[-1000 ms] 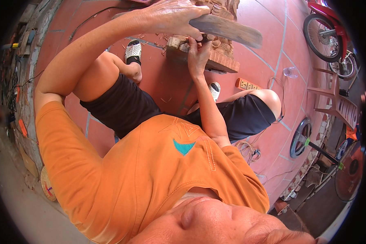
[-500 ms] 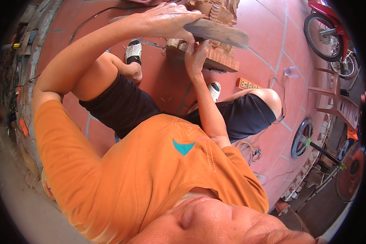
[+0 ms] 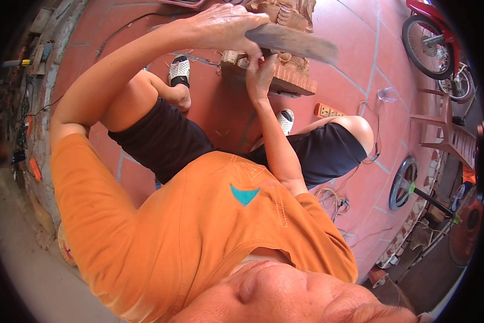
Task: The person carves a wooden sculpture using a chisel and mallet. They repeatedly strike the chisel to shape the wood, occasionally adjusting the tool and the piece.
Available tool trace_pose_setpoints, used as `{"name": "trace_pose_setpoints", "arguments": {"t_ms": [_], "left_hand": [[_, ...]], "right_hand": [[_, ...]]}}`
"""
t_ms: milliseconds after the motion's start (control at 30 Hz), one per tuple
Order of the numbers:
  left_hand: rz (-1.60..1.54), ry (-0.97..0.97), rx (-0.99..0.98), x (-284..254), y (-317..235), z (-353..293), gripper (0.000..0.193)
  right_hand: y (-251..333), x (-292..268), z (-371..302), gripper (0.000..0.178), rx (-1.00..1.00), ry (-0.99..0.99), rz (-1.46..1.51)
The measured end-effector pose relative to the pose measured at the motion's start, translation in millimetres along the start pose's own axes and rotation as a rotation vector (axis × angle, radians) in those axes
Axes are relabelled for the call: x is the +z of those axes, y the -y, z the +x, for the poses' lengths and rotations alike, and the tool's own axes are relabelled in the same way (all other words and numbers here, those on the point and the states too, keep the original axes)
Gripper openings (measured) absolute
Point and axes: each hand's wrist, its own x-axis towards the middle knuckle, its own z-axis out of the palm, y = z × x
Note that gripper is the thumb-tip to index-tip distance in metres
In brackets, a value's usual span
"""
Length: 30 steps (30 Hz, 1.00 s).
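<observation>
A flat, worn wooden bat [image 3: 293,44] lies across the top of the picture, its far right end blurred. My left hand [image 3: 228,28] is closed over it, and a thin end sticks out left of the wrist. Just below, my right hand [image 3: 260,75] is closed with the thumb side up, close under the bat. Whatever its fingers hold is hidden. Both hands are in front of a carved wooden figure [image 3: 293,15], which stands on a thick wooden base [image 3: 293,83]. The hands and bat cover part of the carving.
My feet in white sandals [image 3: 179,70] flank the base on a red tiled floor [image 3: 355,32]. An orange power strip [image 3: 328,111] and loose cables [image 3: 332,203] lie to the right, near a clear cup [image 3: 386,95]. Farther right are a plastic chair [image 3: 449,126] and a red motorbike [image 3: 433,46].
The bat's right end has shifted slightly right and down and is now blurred. Both hands keep nearly the same place, and the whole view has drifted slightly.
</observation>
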Motion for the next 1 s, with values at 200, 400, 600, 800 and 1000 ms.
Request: {"name": "trace_pose_setpoints", "arguments": {"t_ms": [200,400,600,800,1000], "left_hand": [[-0.067,0.016,-0.083,-1.3,-4.4,0.2,0.051],[0.165,0.029,-0.001,11.6,13.0,-5.1,0.051],[-0.058,-0.289,0.114,0.8,-11.1,-1.5,0.049],[0.165,0.141,0.061,10.0,11.2,-4.5,0.048],[0.056,0.122,-0.059,-20.7,-3.7,-2.8,0.052]], "right_hand": [[6.3,-0.3,1.1,0.026,0.115,0.021,0.089],[3.1,-2.4,-0.6,0.032,0.166,0.066,0.000],[6.1,-0.2,3.1,0.023,0.078,0.043,0.085],[0.7,-2.7,-1.4,0.024,0.132,0.019,0.185],[-6.2,-7.0,2.9,0.022,0.326,-0.051,0.363]]}}
